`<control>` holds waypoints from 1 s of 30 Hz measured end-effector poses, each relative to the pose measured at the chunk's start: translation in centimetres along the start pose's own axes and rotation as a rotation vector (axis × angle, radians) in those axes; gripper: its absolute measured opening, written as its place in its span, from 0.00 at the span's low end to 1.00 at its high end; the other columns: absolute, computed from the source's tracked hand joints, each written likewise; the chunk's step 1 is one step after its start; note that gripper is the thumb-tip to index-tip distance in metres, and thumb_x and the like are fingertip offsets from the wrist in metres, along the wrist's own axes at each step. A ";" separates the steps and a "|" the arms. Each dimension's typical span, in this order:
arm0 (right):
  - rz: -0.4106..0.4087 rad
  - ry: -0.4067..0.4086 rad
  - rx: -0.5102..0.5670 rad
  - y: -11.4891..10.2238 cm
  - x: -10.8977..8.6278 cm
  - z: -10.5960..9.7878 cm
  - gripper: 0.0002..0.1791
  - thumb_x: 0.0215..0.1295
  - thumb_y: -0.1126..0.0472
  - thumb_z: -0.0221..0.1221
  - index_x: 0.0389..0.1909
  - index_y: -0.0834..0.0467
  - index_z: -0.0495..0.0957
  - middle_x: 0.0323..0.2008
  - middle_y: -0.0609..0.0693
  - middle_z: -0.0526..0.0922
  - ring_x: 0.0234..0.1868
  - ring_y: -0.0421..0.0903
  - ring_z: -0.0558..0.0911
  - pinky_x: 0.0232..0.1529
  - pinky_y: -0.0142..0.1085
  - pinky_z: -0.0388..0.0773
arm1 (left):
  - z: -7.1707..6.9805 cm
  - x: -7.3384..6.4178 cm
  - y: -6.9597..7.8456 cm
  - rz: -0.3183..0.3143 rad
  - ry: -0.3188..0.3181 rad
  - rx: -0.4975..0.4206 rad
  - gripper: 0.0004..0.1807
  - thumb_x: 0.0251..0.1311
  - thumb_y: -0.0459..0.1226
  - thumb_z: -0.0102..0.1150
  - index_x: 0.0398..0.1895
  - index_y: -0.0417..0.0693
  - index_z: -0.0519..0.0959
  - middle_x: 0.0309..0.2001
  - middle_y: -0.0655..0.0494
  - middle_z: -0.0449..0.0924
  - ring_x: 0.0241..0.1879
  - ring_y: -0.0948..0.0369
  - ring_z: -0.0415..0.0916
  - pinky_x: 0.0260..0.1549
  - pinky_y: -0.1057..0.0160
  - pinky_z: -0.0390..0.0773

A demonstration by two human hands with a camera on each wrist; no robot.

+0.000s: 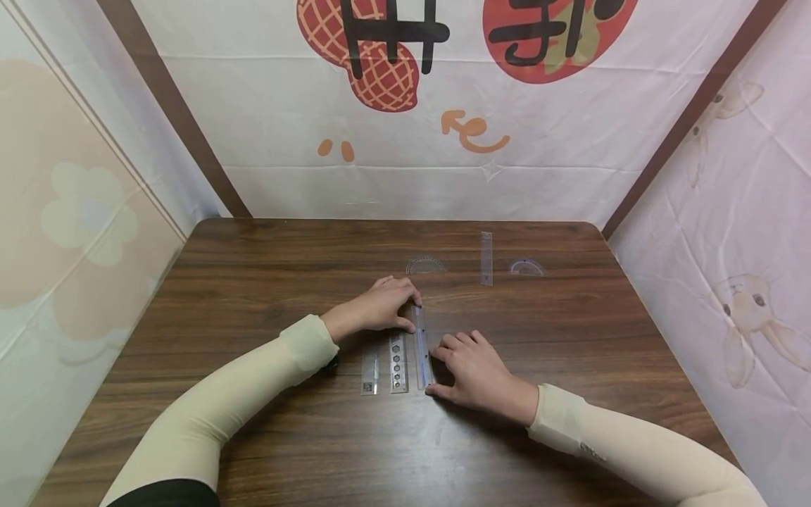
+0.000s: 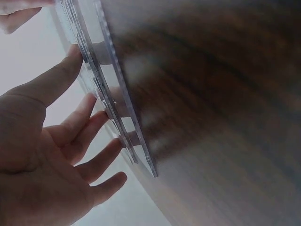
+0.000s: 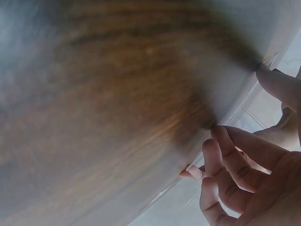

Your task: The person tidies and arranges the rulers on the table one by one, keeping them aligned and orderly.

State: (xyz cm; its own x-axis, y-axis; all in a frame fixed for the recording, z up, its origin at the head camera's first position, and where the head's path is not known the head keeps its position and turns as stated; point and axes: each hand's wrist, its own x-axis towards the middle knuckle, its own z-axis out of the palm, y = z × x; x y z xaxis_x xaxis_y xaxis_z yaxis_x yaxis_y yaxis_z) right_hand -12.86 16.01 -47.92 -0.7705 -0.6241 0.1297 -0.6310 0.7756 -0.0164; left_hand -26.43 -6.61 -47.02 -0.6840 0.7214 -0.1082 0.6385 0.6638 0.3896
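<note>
Brown table (image 1: 279, 451) amid printed cloth walls (image 1: 405, 190), left hand (image 1: 382, 304) and right hand (image 1: 474, 370) against a ruler (image 1: 422, 348), each grip wide.

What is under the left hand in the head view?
Brown tabletop shows around the left hand, and a ruler with hexagon shapes runs up toward its near edge. The hand hides what lies directly beneath and whether the ruler continues there.

The left hand (image 1: 380, 306) and right hand (image 1: 478, 373) are bare. The left sleeve (image 1: 247, 387) is long, close-fitting and pale cream, ending in a wide, loose cuff (image 1: 310, 343); black cloth (image 1: 166, 494) covers its upper end. The right sleeve (image 1: 652, 443) matches in colour, with a similar cuff and a small dark marking (image 1: 592, 451), too small to read.
</note>
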 end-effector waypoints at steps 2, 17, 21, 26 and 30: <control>0.002 -0.002 0.002 0.0 0.0 0.0 0.36 0.59 0.31 0.73 0.57 0.54 0.88 0.45 0.47 0.84 0.47 0.48 0.82 0.48 0.43 0.74 | -0.1 0.0 0.0 0.002 0.002 0.004 0.27 0.63 0.49 0.78 0.59 0.46 0.82 0.61 0.51 0.79 0.70 0.50 0.72 0.80 0.37 0.51; -0.005 0.009 -0.007 -0.1 0.0 0.1 0.35 0.58 0.30 0.73 0.55 0.54 0.89 0.42 0.45 0.82 0.44 0.48 0.81 0.46 0.43 0.72 | 0.0 -0.1 -0.1 0.011 0.011 0.014 0.28 0.62 0.49 0.78 0.59 0.46 0.81 0.62 0.51 0.79 0.69 0.50 0.73 0.79 0.38 0.52; -0.008 0.004 -0.006 -0.1 0.0 0.1 0.35 0.59 0.30 0.73 0.55 0.53 0.89 0.42 0.45 0.82 0.44 0.48 0.81 0.46 0.43 0.72 | 0.0 -0.2 0.0 0.014 0.011 0.017 0.28 0.62 0.49 0.78 0.59 0.46 0.81 0.61 0.52 0.79 0.68 0.51 0.73 0.79 0.39 0.53; -0.017 0.004 0.038 0.0 0.0 0.2 0.35 0.59 0.33 0.75 0.56 0.56 0.89 0.41 0.46 0.81 0.43 0.48 0.81 0.49 0.43 0.77 | -0.1 -0.2 -0.1 0.021 0.017 0.014 0.28 0.62 0.49 0.79 0.59 0.46 0.82 0.61 0.52 0.79 0.68 0.51 0.74 0.79 0.39 0.54; -0.022 -0.004 0.102 0.0 0.0 0.3 0.35 0.59 0.37 0.76 0.56 0.60 0.88 0.40 0.46 0.79 0.40 0.46 0.79 0.48 0.42 0.80 | -0.1 -0.2 -0.1 0.014 0.013 0.012 0.28 0.62 0.49 0.78 0.59 0.46 0.81 0.61 0.52 0.79 0.69 0.51 0.73 0.80 0.39 0.52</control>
State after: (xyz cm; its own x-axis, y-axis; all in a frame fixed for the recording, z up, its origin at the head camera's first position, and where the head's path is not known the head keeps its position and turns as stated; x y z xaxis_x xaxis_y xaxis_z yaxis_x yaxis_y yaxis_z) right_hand -12.95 15.99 -48.17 -0.7565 -0.6415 0.1271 -0.6537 0.7480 -0.1148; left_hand -26.40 -6.82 -46.96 -0.6794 0.7281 -0.0910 0.6522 0.6561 0.3798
